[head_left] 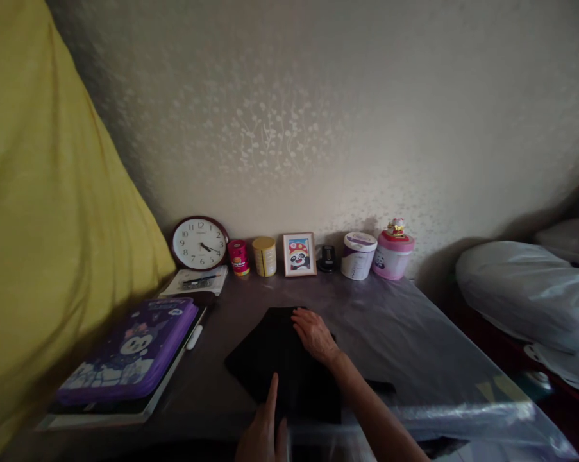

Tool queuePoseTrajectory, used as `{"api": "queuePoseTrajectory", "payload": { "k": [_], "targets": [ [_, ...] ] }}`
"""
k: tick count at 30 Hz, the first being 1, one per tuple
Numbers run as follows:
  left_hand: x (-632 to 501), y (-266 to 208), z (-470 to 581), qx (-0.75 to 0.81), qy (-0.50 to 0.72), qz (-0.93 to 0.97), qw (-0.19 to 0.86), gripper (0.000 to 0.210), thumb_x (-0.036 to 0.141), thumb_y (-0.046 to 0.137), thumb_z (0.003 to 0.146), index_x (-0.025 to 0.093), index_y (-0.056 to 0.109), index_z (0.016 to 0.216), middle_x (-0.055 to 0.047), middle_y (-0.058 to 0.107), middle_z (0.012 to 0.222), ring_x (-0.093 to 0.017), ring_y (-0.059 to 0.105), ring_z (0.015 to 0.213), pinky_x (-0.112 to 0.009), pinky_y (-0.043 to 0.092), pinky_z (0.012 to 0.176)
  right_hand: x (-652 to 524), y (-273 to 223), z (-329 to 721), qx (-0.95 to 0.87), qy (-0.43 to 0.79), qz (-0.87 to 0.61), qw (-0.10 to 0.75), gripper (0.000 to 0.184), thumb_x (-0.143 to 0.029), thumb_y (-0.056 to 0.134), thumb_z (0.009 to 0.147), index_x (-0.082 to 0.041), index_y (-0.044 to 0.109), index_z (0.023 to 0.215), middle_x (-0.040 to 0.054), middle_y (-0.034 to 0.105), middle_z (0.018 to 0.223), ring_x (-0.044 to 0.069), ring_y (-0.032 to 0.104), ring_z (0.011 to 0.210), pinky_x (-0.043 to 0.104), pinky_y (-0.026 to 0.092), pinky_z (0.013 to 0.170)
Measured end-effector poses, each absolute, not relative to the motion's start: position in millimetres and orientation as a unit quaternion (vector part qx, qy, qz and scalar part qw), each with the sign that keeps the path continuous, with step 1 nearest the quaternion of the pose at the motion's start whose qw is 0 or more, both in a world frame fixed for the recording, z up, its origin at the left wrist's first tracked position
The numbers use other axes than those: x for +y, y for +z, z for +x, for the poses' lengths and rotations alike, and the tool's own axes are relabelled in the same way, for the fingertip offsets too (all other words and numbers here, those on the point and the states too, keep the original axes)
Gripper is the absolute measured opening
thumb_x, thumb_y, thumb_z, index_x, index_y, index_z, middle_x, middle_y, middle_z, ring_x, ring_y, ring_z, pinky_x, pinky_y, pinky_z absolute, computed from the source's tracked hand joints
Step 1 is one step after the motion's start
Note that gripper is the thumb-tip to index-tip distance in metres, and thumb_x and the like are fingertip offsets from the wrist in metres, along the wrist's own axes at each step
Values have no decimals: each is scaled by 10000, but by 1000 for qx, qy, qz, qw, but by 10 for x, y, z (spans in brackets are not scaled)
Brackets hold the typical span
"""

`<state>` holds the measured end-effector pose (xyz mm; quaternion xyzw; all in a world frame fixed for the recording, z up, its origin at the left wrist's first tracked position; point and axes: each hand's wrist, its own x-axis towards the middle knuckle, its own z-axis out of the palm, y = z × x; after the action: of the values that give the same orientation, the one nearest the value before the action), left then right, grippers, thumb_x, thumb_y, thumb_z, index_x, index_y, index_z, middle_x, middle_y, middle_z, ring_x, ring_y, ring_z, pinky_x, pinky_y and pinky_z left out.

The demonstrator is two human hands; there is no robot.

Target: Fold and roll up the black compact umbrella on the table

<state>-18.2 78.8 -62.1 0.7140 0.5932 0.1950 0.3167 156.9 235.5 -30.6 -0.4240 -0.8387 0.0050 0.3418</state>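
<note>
A black piece of cloth (274, 350) lies spread on the table near its front edge, its outline angular. A narrow black strip (381, 387) shows to the right, past my forearm; whether it belongs to the cloth I cannot tell. My right hand (315, 335) rests flat on the cloth's upper right part, fingers stretched forward and holding nothing. At the near edge, my left hand (264, 431) points its index finger forward over the cloth, with the thumb apart from it. Its other fingers are mostly hidden.
Plastic film covers the table (443, 366). At left lie a purple case (147, 359) on a flat stack and a white marker (193, 337). Along the wall stand a clock (200, 244), red tin (238, 258), yellow tin (265, 256), panda picture (299, 255), white tub (359, 256) and pink tub (394, 256).
</note>
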Motion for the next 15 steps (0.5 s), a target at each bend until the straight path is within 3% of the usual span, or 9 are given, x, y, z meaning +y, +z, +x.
{"api": "queuePoseTrajectory", "payload": {
  "k": [3, 6, 15],
  "targets": [
    [781, -628, -190, 593, 207, 714, 310, 623, 223, 253, 888, 75, 53, 1459, -145, 301, 1496, -200, 416, 1308, -316, 352, 1054, 2423, -316, 1802, -768, 17, -526, 365, 265, -131, 481, 862, -167, 634, 1075, 108, 649, 1154, 218, 594, 1085, 387, 459, 957],
    [770, -637, -185, 583, 229, 717, 306, 616, 232, 255, 897, 80, 53, 1459, -109, 240, 1520, -153, 341, 1349, -273, 330, 1070, 2338, -360, 2082, -737, 23, -570, 361, 272, -152, 420, 882, -186, 635, 1045, 94, 694, 1014, 216, 652, 945, 364, 506, 853],
    [754, -592, -168, 605, 239, 692, 313, 593, 257, 267, 904, 136, 106, 1462, -89, 339, 1484, -142, 405, 1310, -267, 335, 1062, 1943, -571, 2416, -700, 61, -630, 330, 232, -192, 446, 846, -232, 659, 928, 71, 719, 933, 223, 682, 845, 320, 507, 753]
  ]
}}
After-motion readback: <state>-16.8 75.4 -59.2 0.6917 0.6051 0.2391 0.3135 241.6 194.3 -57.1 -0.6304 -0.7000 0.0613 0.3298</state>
